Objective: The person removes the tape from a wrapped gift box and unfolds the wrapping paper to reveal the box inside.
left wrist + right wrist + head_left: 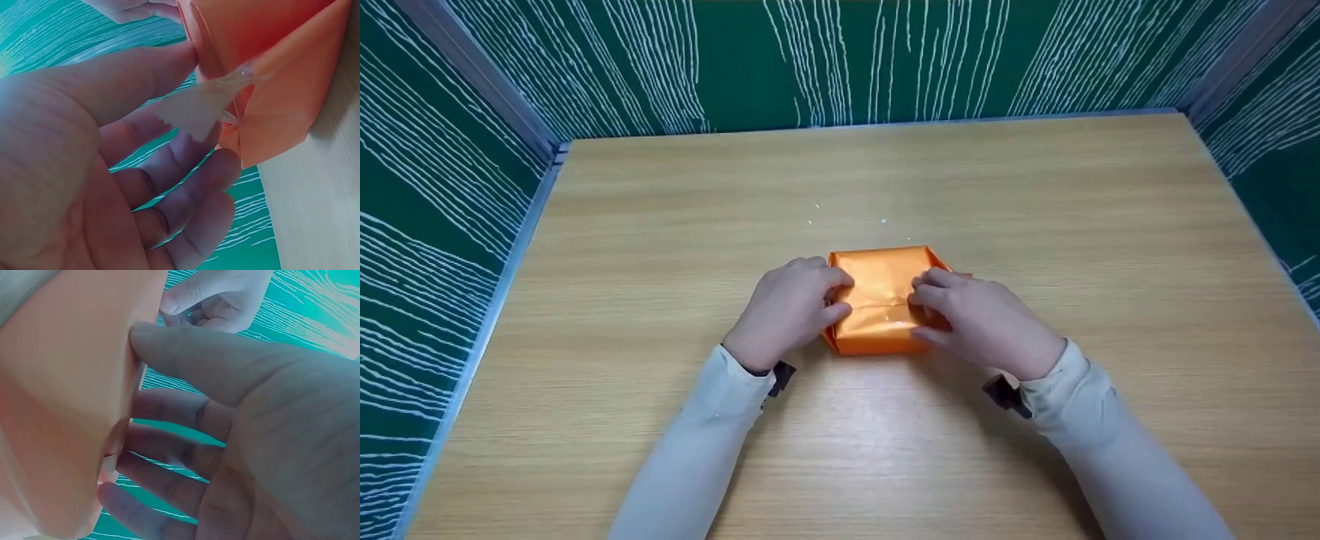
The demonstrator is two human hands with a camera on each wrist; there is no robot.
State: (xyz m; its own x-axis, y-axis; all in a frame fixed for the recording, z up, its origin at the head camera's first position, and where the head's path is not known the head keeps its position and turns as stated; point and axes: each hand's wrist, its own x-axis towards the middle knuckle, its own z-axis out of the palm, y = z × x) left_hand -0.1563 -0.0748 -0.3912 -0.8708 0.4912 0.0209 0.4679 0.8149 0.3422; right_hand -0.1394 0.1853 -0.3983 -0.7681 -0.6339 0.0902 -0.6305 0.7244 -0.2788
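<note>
An orange paper-wrapped package lies on the table, with a horizontal seam across its top. At its left end my left hand holds the edge with thumb and index finger, the other fingers loosely bent. A strip of translucent tape sticks out from the folded end flap in the left wrist view, its jagged end in front of the left fingers. My right hand grips the right end, thumb on the near side and fingers on top. In the right wrist view, the right thumb presses the orange edge.
The light wood table surrounds the package. Tiny white scraps lie beyond it. Green walls with white lines stand along the back and both sides, with pale blue edging at the table's border.
</note>
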